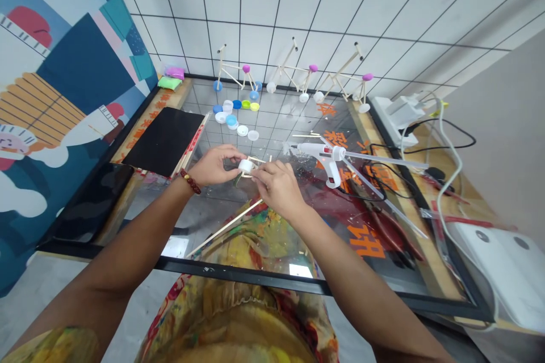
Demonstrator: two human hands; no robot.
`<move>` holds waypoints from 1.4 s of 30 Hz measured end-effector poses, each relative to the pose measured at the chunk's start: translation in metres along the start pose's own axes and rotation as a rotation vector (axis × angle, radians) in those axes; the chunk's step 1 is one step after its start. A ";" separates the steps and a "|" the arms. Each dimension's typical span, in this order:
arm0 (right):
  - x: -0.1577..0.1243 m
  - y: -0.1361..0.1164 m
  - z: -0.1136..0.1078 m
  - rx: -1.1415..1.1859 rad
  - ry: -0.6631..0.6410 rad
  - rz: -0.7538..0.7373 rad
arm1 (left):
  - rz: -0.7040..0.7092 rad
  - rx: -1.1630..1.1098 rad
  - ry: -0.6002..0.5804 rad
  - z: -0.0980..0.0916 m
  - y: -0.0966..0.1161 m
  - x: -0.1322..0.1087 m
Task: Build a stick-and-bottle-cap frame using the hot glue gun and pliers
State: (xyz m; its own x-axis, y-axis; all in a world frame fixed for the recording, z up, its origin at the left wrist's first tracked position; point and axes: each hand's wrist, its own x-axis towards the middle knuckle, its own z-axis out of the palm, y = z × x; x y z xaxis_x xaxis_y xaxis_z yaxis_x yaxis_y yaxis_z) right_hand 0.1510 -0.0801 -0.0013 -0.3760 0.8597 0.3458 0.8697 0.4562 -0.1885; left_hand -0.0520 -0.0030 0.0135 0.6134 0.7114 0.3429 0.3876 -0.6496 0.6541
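Between thumb and fingertips, my left hand (pixel 218 165) pinches a white bottle cap (pixel 246 166) above the glass tabletop (pixel 179 204). My right hand (pixel 279 186) is closed on a small frame of thin wooden sticks (pixel 254 159), right against the cap. My fingers cover much of the frame, so how cap and sticks join is hidden. A long wooden stick (pixel 225 228) runs from under my right hand towards the table's front edge. To the right of that hand lies a white hot glue gun (pixel 323 156) with a clear glue stick in its back.
Three stick-built tricycle models (pixel 238 71) with cap wheels stand along the back. Loose bottle caps (pixel 231 120) lie before them. A black sheet (pixel 164 139) is at left. Pliers (pixel 389 229), cables (pixel 383 181) and a power strip (pixel 394 119) occupy the right side.
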 end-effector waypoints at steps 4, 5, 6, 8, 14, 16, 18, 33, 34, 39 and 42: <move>0.000 0.000 0.001 0.008 0.001 0.001 | -0.004 0.017 -0.003 0.001 0.001 0.000; 0.000 0.000 0.001 0.013 0.002 0.002 | -0.002 0.022 0.002 0.001 0.000 0.000; 0.000 0.000 0.001 0.018 0.004 0.003 | 0.003 0.025 0.009 0.001 0.000 -0.001; 0.001 0.000 0.001 0.030 0.009 0.009 | 0.010 0.027 0.022 0.001 -0.001 -0.001; 0.002 -0.001 0.001 0.055 -0.001 0.027 | -0.017 0.050 0.048 0.003 -0.002 -0.002; 0.001 0.000 0.001 0.059 -0.005 0.025 | -0.028 0.060 0.053 0.004 -0.001 -0.002; 0.001 0.001 0.002 0.067 -0.012 0.026 | -0.037 0.065 0.059 0.004 -0.001 -0.002; -0.002 -0.004 -0.002 0.027 0.024 -0.039 | -0.046 0.073 0.080 0.006 0.001 -0.002; -0.002 -0.005 -0.002 0.025 0.025 -0.043 | -0.048 0.072 0.079 0.006 0.000 -0.002; -0.003 -0.004 -0.001 0.031 0.053 -0.043 | -0.057 0.066 0.080 0.006 0.000 -0.002; -0.003 -0.005 -0.003 0.047 0.058 -0.037 | -0.055 0.059 0.083 0.006 0.000 -0.002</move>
State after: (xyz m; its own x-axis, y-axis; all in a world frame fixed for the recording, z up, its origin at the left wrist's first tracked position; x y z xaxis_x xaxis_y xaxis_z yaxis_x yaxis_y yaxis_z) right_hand 0.1489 -0.0854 0.0010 -0.3875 0.8276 0.4061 0.8388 0.4993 -0.2171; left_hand -0.0493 -0.0057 0.0087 0.5323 0.7643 0.3640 0.4606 -0.6222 0.6330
